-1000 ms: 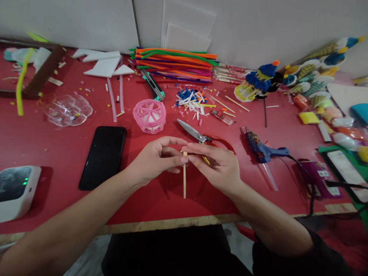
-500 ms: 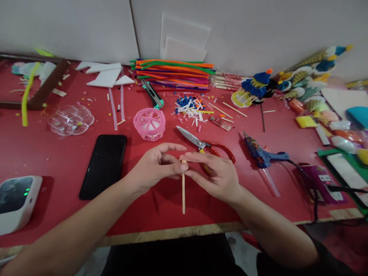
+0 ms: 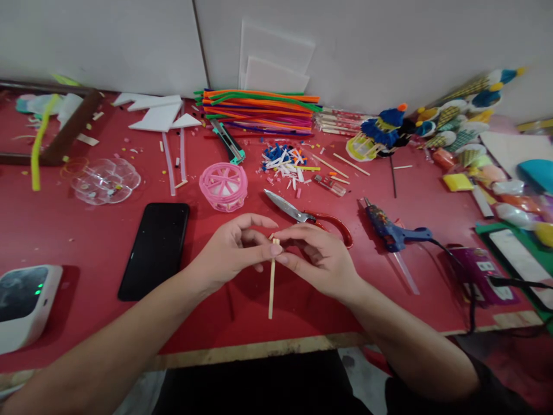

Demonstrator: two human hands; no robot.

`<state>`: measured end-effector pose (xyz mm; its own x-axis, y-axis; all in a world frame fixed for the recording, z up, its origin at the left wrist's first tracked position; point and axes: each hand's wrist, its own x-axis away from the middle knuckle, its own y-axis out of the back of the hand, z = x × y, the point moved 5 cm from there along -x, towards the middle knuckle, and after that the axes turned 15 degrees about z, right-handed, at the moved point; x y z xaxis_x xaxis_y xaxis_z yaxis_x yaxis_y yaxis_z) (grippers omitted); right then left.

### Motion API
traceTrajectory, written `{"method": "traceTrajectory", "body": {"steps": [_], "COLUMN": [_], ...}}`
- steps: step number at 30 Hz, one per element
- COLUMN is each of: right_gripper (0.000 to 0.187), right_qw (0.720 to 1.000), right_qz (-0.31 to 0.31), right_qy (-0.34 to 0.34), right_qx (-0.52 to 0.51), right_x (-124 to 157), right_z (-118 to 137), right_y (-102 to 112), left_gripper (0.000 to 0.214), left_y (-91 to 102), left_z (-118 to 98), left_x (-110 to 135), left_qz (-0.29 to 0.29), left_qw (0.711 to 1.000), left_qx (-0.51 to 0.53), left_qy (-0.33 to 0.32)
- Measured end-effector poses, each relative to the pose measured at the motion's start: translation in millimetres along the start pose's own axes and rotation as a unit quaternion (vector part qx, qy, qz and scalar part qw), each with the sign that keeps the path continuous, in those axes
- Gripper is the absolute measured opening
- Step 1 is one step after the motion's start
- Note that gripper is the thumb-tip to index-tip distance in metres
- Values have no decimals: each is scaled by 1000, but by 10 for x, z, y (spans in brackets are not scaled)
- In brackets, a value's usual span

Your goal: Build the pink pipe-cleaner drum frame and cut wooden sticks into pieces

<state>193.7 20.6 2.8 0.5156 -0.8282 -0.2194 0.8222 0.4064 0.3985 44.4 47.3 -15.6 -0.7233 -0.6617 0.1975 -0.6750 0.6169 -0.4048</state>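
My left hand and my right hand meet above the red table, near its front edge. Both pinch the top end of a thin wooden stick that hangs down almost upright between them. The left thumb and fingers close on the stick's top from the left. From the right, my curled right fingers press against the same end. Just behind the right hand lie scissors with red handles. A pink round cage stands behind the left hand.
A black phone lies to the left, with a white device at the far left. Right of the scissors lies a blue glue gun with its cord. Coloured straws, cut bits, foam pieces, a clear tray and toys fill the back.
The stick's lower end has swung slightly to the left, and my right fingers have curled tighter on its top. Both hands stay in the same spot.
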Motion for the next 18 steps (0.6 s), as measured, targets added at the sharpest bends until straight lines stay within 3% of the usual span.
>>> {"method": "traceTrajectory", "body": {"steps": [6,10,15,18], "right_gripper": [26,28,13,19], "right_qw": [1000,999,994,993], "right_qz": [3,2,-20,-21], "right_qy": [12,-17,-54,-46], "right_qx": [27,-34,-97,-105], "right_x": [-13,1,-7,-22], "right_z": [37,-23,-78,-83], "right_y": [3,-19,12,18], "left_gripper": [34,34,37,36], "left_y": [-3,-13,-26,-15], "left_z": [-3,-9,18,40], "left_x": [1,8,-1,-9], "left_qz": [-9,-8,11,13], "left_qw": [1000,1000,1000,1000], "left_qx": [-11,-11,6,11], "left_qy": [-3,-1,5,10]}}
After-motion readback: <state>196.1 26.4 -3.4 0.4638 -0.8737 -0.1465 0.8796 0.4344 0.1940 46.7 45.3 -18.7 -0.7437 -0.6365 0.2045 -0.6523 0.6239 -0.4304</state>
